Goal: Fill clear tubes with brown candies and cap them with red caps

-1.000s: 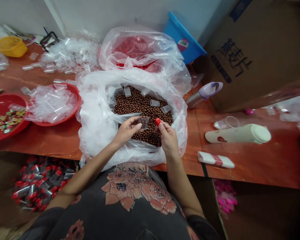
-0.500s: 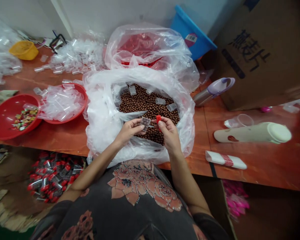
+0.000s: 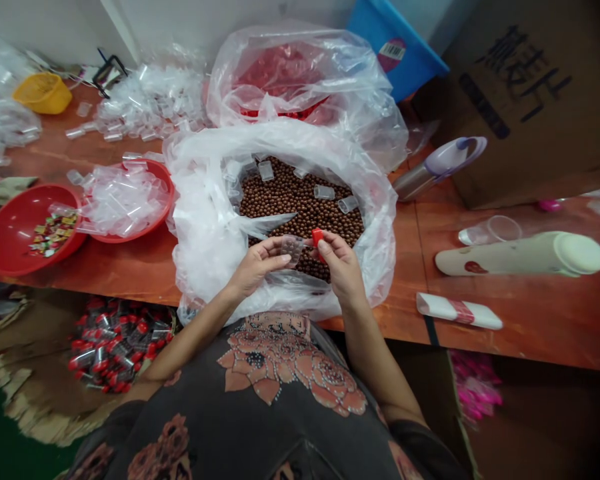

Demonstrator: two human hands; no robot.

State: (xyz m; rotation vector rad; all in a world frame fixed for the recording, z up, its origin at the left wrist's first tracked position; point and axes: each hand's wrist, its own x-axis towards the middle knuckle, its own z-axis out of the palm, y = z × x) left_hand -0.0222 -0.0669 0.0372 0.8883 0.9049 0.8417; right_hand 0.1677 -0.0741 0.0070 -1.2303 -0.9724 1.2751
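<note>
Between the thumb and fingers of my left hand (image 3: 257, 265) is a small clear plastic container (image 3: 293, 250), tilted with its end toward the right. My right hand (image 3: 341, 265) pinches a red cap (image 3: 318, 236), close to the container's end; whether the two touch I cannot tell. Both hands are over a bag-lined tub of small brown balls (image 3: 280, 200). A clear scoop-like piece (image 3: 267, 223) lies among the balls, left of centre. Several more clear containers (image 3: 324, 192) rest on top of them. White plastic bag film (image 3: 200, 220) wraps the tub's rim.
To the left stand a red bowl of small wrapped pieces (image 3: 10, 227) and another red bowl heaped with clear plastic (image 3: 125, 200). Red-capped containers (image 3: 115, 343) fill a box below. A bottle (image 3: 510, 257), a tissue pack (image 3: 457, 311) and a purple-lidded flask (image 3: 443, 163) are on the right.
The red cap and the clear container have come closer together, and the container has turned its end toward the right. The view has shifted slightly.
</note>
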